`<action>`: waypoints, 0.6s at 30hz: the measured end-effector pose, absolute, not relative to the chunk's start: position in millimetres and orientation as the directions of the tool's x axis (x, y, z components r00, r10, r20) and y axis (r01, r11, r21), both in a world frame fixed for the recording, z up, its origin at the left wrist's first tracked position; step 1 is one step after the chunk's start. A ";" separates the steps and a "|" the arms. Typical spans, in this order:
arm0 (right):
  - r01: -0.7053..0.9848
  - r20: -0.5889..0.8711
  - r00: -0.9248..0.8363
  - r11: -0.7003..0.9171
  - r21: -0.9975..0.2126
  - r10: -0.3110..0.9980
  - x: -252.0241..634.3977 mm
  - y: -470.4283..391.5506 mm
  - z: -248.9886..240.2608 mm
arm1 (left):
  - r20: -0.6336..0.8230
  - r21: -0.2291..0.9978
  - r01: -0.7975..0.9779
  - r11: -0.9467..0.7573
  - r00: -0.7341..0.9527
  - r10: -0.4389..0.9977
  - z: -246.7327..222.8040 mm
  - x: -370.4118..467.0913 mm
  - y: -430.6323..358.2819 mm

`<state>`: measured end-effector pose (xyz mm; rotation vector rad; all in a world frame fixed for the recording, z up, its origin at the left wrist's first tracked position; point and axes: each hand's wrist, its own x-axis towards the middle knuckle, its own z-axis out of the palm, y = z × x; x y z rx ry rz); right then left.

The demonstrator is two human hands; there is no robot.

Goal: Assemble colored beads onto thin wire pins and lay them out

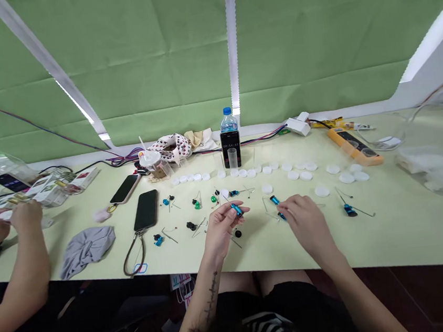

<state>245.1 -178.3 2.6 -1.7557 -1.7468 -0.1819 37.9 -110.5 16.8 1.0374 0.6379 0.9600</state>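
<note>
My left hand (220, 228) is closed around a small shiny blue cylinder (236, 210) with a dark end, and a thin metal rod sticks out of it to the upper left. To the right, my right hand (305, 225) has its fingertips pinched at a blue piece (281, 216) just above the table. Right by these fingertips is another blue piece with a black end (274, 200); whether the two are joined I cannot tell. A loose black round part (238, 234) lies beside my left wrist. Thin bent metal rods lie around both hands.
White round caps (267, 188) run across the table behind my hands. A phone showing a timer (231, 146) leans against a water bottle (228, 119). Left lie a black phone (146, 210) and a grey cloth (87, 248). A co-worker's hands (25, 218) work at far left; an orange meter (354, 147) lies right.
</note>
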 end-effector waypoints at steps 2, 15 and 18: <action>0.983 0.489 0.012 0.079 -0.165 0.872 237.2 -176.3 -15.0 | -0.055 0.884 -0.384 0.265 0.476 0.877 17.0 35.0 -113.7; 0.998 0.355 -0.038 0.021 0.053 0.934 217.0 -166.8 -33.6 | -0.095 0.845 -0.397 0.359 0.548 0.831 14.2 39.8 -117.2; 0.962 0.297 -0.001 0.083 -0.262 0.955 218.3 -173.7 -17.6 | -0.107 0.859 -0.368 0.357 0.553 0.826 15.8 41.8 -118.5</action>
